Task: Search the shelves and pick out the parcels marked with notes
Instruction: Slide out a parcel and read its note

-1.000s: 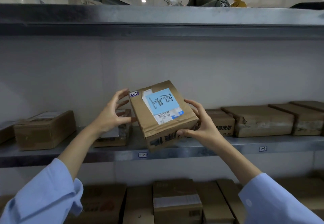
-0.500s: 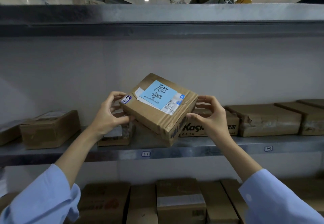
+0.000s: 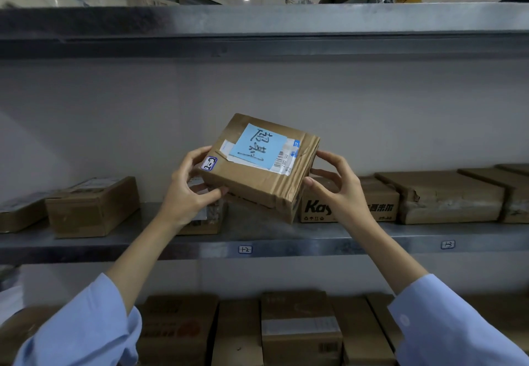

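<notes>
Holds small brown cardboard parcel [image 3: 249,186] in both hands, up in front of grey metal shelf [image 3: 286,237], tilted, top face toward camera.

Grips parcel's left corner with left hand [image 3: 189,191]: thumb along near lower edge, fingers curled round far side. Clamps parcel's right end with right hand [image 3: 337,191], fingers bent against its side.

Noted on top face: light-blue square note [image 3: 257,144] with black handwriting, laid over white barcode label [image 3: 283,162]. Small blue-bordered white sticker [image 3: 209,163] on corner just beside left-hand fingers.

Behind left hand, on shelf: small brown box [image 3: 206,217], mostly hidden. Well left of left hand: brown cardboard box with white label [image 3: 91,208].

Behind right hand: brown box with black print [image 3: 380,204]. Further right: long flat brown cartons [image 3: 443,196].

Below and between hands, on shelf's front edge: handwritten shelf tag [image 3: 245,249]. Lower down: row of brown cartons [image 3: 300,328].

Light-blue sleeves [image 3: 86,331] on both forearms.
</notes>
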